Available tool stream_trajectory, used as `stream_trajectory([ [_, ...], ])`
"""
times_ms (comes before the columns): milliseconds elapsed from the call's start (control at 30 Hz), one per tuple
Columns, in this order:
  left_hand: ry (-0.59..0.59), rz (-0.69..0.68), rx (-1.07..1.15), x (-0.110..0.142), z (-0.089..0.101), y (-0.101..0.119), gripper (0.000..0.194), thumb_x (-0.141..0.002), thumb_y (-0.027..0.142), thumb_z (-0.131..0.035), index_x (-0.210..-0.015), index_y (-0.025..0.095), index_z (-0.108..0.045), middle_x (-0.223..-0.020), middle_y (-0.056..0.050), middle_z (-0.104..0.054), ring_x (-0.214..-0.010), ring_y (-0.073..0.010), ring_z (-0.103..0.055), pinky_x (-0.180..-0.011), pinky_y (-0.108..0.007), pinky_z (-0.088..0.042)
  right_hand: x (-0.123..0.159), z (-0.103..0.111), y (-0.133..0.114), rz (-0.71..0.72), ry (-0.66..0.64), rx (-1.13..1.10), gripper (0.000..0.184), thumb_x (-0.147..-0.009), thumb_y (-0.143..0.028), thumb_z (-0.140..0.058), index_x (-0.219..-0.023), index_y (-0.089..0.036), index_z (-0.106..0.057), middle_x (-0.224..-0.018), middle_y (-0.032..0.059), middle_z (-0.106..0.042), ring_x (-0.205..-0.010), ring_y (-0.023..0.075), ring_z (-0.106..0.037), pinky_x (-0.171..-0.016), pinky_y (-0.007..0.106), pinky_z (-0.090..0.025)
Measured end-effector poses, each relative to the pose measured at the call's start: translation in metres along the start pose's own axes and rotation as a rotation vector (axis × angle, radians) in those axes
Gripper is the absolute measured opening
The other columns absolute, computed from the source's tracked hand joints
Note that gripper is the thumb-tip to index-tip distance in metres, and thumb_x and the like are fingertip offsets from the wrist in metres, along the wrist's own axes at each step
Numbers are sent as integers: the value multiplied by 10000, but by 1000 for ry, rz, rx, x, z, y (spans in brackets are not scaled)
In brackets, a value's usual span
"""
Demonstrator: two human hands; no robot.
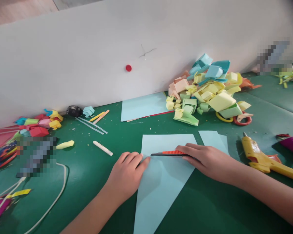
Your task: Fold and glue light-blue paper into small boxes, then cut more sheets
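A light blue paper sheet (pixel 161 182), folded into a long triangle, lies on the green table (pixel 88 169) in front of me. My left hand (pixel 127 174) rests at its left edge, fingers together and pressing the paper flat. My right hand (pixel 207 159) grips a red and black utility knife (pixel 169 152), laid sideways across the paper with its tip pointing toward my left fingers. A smaller light blue offcut (pixel 213 139) sits just behind my right hand.
A yellow glue gun (pixel 263 159) lies right of my right arm. Several folded paper pieces (pixel 207 94) are heaped at the back with scissors (pixel 234 118). More blue sheets (pixel 144 105) lean by the white wall. Glue sticks (pixel 102 148), paper flowers (pixel 39 125) and a white cable (pixel 58 191) fill the left.
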State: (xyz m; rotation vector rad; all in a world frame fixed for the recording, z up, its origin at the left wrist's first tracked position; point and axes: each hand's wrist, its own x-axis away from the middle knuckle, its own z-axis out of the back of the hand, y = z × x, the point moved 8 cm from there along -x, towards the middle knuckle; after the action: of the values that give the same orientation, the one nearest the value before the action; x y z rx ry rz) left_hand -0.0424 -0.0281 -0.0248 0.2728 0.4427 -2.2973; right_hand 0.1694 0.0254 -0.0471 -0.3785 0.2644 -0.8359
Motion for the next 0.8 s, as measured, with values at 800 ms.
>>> stream_trajectory([
  [800, 45, -3, 9, 1, 2, 0, 362, -956, 22, -438, -1164, 141, -709, -1037, -111, -724, -995, -277, -668, -824, -432, -507, 7, -2, 4, -17, -29, 47, 398, -1085, -385, -301, -1413, -308, -513, -1288, 108, -675, -978, 274, -737, -749, 403, -599],
])
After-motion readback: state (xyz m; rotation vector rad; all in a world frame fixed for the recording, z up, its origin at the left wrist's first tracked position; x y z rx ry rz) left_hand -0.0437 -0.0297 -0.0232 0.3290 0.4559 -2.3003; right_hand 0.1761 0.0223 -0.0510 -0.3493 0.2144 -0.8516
